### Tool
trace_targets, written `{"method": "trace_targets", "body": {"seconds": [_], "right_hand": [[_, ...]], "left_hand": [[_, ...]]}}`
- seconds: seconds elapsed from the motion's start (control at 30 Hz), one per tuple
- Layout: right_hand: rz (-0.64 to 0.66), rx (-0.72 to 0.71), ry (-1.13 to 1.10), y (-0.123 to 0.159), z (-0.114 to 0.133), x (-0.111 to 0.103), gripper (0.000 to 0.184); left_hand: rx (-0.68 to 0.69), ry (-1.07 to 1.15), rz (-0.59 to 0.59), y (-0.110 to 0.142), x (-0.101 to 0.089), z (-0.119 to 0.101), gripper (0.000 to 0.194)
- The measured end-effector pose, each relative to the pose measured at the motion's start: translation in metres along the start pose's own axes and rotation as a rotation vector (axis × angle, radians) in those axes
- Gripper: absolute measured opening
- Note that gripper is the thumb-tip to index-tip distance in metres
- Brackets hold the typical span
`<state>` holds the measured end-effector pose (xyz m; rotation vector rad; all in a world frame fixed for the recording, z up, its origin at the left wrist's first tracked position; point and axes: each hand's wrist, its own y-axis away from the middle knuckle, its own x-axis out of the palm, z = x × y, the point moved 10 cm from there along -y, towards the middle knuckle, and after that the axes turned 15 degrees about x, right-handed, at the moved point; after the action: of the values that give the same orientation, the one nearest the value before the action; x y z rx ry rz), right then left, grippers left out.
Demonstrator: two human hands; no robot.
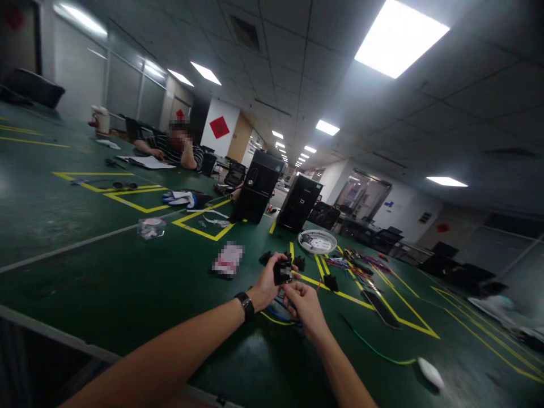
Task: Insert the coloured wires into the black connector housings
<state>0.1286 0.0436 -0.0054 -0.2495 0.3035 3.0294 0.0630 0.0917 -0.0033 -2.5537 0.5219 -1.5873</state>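
Observation:
My left hand [267,282], with a dark watch [245,306] on its wrist, is closed around a small black block-shaped part [283,272] above the green table. Close against the lower side of that part, my right hand [302,301] pinches what looks like a thin wire; its fingertips partly hide it. Blue and yellow-green wires [278,320] curve below both hands. More small black parts [300,262] lie just behind the hands, and another black part [330,282] sits to the right.
Two black computer towers [257,187] [299,202] stand ahead, near a round white basket [318,242]. Bundled coloured wires [357,266] and a black flat slab [381,309] lie right. A white mouse-like object [430,373] is nearer. A person [170,150] sits across at the left.

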Motion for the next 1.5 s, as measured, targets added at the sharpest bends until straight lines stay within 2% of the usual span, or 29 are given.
{"method": "trace_targets", "body": {"seconds": [0.17,0.3,0.77,0.9,1.1,1.3,1.5], "right_hand": [[-0.006,-0.014,-0.047,-0.002,-0.002,-0.005,0.038],[-0.002,0.016,-0.041,-0.004,-0.009,-0.006,0.038],[0.010,0.006,-0.147,0.004,-0.006,-0.005,0.038],[-0.005,-0.005,-0.141,0.002,-0.007,-0.009,0.039],[0.021,0.032,-0.130,0.000,-0.013,-0.007,0.041],[0.003,0.000,-0.150,0.006,-0.009,-0.009,0.041],[0.024,-0.016,-0.162,0.007,-0.008,-0.005,0.040]], "left_hand": [[0.084,-0.131,0.014,-0.005,-0.008,0.000,0.031],[0.058,-0.187,0.045,-0.003,-0.005,0.006,0.035],[0.019,-0.088,-0.014,0.000,0.001,0.001,0.032],[0.051,-0.078,0.006,-0.001,0.000,0.001,0.032],[0.117,-0.158,0.114,-0.001,0.007,-0.001,0.035],[0.161,-0.175,0.060,-0.003,0.003,-0.007,0.033],[0.176,-0.178,0.110,-0.002,0.005,-0.007,0.035]]}}
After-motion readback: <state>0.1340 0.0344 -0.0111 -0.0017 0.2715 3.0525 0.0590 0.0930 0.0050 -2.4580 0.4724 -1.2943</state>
